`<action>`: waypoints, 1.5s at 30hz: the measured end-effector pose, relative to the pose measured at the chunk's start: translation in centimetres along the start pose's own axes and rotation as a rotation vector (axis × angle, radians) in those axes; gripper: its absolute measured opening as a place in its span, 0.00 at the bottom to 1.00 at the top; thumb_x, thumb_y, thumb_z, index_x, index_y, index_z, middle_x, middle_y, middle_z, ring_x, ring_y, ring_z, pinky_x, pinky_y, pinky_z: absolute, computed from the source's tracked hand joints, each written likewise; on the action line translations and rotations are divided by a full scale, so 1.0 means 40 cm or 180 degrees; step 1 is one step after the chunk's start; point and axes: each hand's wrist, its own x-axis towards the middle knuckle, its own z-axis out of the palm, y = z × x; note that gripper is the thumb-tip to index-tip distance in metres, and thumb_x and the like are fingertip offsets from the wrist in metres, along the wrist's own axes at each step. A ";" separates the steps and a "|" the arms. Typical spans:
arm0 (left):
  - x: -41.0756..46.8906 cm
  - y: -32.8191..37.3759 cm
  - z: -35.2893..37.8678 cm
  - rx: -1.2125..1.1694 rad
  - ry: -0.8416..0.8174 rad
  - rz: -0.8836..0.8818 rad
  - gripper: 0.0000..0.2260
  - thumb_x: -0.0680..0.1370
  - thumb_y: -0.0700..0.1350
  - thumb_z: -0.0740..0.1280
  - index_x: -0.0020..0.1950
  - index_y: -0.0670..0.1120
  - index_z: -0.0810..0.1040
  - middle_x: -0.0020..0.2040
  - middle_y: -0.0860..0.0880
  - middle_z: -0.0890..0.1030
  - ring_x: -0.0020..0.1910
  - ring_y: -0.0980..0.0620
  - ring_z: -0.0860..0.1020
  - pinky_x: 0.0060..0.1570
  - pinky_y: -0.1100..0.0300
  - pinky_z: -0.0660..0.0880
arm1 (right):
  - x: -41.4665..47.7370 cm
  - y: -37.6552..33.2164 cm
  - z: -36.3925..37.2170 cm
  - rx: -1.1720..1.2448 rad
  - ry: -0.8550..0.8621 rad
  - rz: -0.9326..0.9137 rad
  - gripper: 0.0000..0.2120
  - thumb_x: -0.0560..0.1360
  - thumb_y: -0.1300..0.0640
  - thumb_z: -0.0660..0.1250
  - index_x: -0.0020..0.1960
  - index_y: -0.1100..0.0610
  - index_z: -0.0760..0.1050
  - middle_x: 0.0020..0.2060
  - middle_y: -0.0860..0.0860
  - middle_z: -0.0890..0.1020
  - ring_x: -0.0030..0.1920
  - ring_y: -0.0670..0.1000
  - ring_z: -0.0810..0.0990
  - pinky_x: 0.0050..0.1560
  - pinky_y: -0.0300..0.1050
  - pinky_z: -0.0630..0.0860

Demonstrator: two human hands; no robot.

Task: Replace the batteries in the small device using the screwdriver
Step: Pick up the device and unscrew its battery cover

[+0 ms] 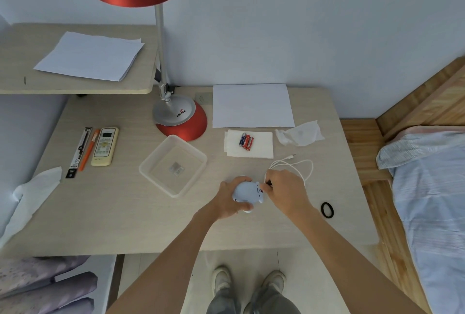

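Observation:
A small pale blue rounded device [247, 192] rests on the desk, cupped from the left by my left hand [230, 199]. My right hand [284, 191] is closed around a thin dark tool, seemingly the screwdriver [268, 184], whose tip meets the device's right end; most of the tool is hidden by my fingers. Three batteries [246, 141], one blue and two red, lie side by side on a folded white tissue [261, 149] behind the device.
A clear plastic tray [151, 165] sits to the left of the device, a white cable [302, 164] behind my right hand, a black hair tie [327, 210] to the right. A red lamp [180, 118], paper sheet [251, 105], remote [105, 146] and pens stand further back.

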 end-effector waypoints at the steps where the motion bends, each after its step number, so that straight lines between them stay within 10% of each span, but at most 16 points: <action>1: 0.000 0.000 0.000 -0.0003 -0.0005 -0.0005 0.35 0.70 0.47 0.82 0.72 0.67 0.72 0.65 0.46 0.65 0.61 0.42 0.76 0.48 0.50 0.88 | -0.003 0.000 0.002 -0.0037 0.0049 0.0060 0.15 0.81 0.44 0.70 0.45 0.54 0.80 0.36 0.50 0.82 0.38 0.56 0.81 0.38 0.48 0.77; 12: -0.001 -0.002 0.000 -0.0096 -0.0042 0.0067 0.34 0.70 0.47 0.82 0.71 0.68 0.73 0.65 0.47 0.65 0.62 0.41 0.75 0.43 0.55 0.87 | -0.009 0.008 -0.001 0.0198 -0.0166 -0.0051 0.02 0.81 0.55 0.71 0.52 0.51 0.78 0.42 0.48 0.84 0.42 0.54 0.83 0.45 0.51 0.80; 22: -0.001 -0.004 0.004 -0.0143 0.0016 0.0041 0.34 0.69 0.47 0.82 0.69 0.69 0.74 0.65 0.46 0.64 0.61 0.41 0.77 0.43 0.53 0.88 | -0.007 -0.002 -0.019 -0.0197 -0.0187 0.0190 0.18 0.82 0.39 0.67 0.44 0.53 0.76 0.37 0.49 0.80 0.40 0.54 0.80 0.39 0.46 0.72; 26: -0.001 -0.006 0.003 -0.0146 -0.0020 0.0063 0.34 0.71 0.46 0.82 0.71 0.68 0.73 0.65 0.46 0.64 0.62 0.41 0.76 0.43 0.55 0.87 | -0.017 0.013 -0.018 0.0160 -0.0404 0.0043 0.07 0.82 0.50 0.67 0.58 0.51 0.75 0.47 0.48 0.84 0.48 0.54 0.83 0.47 0.51 0.80; 34: 0.004 -0.011 0.005 -0.0186 0.0008 0.0060 0.34 0.70 0.46 0.83 0.70 0.68 0.74 0.65 0.46 0.65 0.61 0.42 0.76 0.43 0.55 0.87 | -0.008 0.011 -0.015 0.0012 -0.0368 0.0125 0.15 0.83 0.48 0.66 0.42 0.54 0.75 0.37 0.50 0.78 0.38 0.55 0.79 0.38 0.46 0.71; 45: 0.014 -0.023 0.004 -0.0199 -0.0004 0.0099 0.35 0.69 0.47 0.83 0.70 0.68 0.74 0.66 0.46 0.65 0.62 0.43 0.76 0.42 0.55 0.87 | -0.014 0.011 -0.026 0.0268 -0.0607 -0.0077 0.03 0.82 0.55 0.65 0.54 0.55 0.75 0.49 0.50 0.82 0.49 0.57 0.82 0.50 0.54 0.79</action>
